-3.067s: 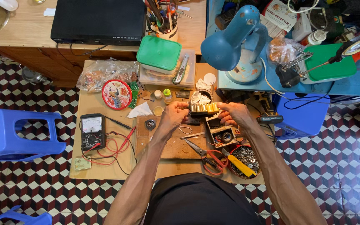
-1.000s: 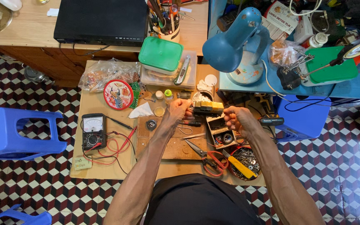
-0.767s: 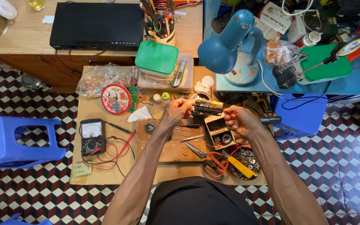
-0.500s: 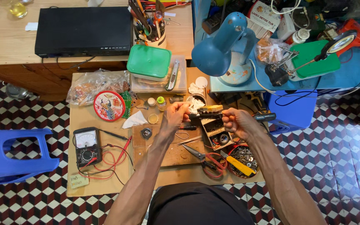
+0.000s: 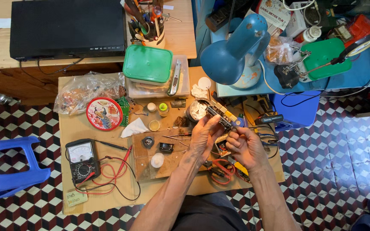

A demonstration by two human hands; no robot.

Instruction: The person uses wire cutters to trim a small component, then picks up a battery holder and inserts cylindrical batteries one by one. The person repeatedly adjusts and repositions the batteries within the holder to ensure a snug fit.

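Over the low cardboard-topped table: both hands meet at centre frame, holding one small part.
Held part: small circuit board (image 5: 222,115), yellowish and black, tilted, long axis running from 10 to 4 o'clock; raised above the table, just at 3 o'clock of the round tin of white bits (image 5: 198,110).
Left hand: left hand (image 5: 203,136), fingertips pinching the board's lower edge from 7 o'clock; thumb and forefinger pressed onto it.
Right hand: right hand (image 5: 245,145), fingers curled, pinching the board's 4 o'clock end where a small blue piece (image 5: 238,122) sits; cannot tell whether that piece is part of the board.
Table: cardboard sheet (image 5: 71,128) covers the top, cluttered.
At 9 o'clock of hands: analog multimeter (image 5: 81,161) with red and black leads (image 5: 112,171) looped beside it.
At 10 o'clock: round red tin lid (image 5: 103,113), clear plastic bag (image 5: 80,92) of parts behind it.
At 11 o'clock: green-lidded box (image 5: 147,64) stacked on a clear container; utility knife (image 5: 175,77) on that container.
At 12 o'clock: blue desk lamp (image 5: 234,53), shade facing down.
At 6 o'clock: red-handled pliers (image 5: 219,171) on the table, partly hidden under the wrists.
Wooden board: wooden board (image 5: 155,158) at 8 o'clock of the hands, with a white disc and small black parts on it.
Far left: blue plastic stool (image 5: 5,171) on the checkered floor.
Top left: black player box (image 5: 67,28) on the wooden desk.
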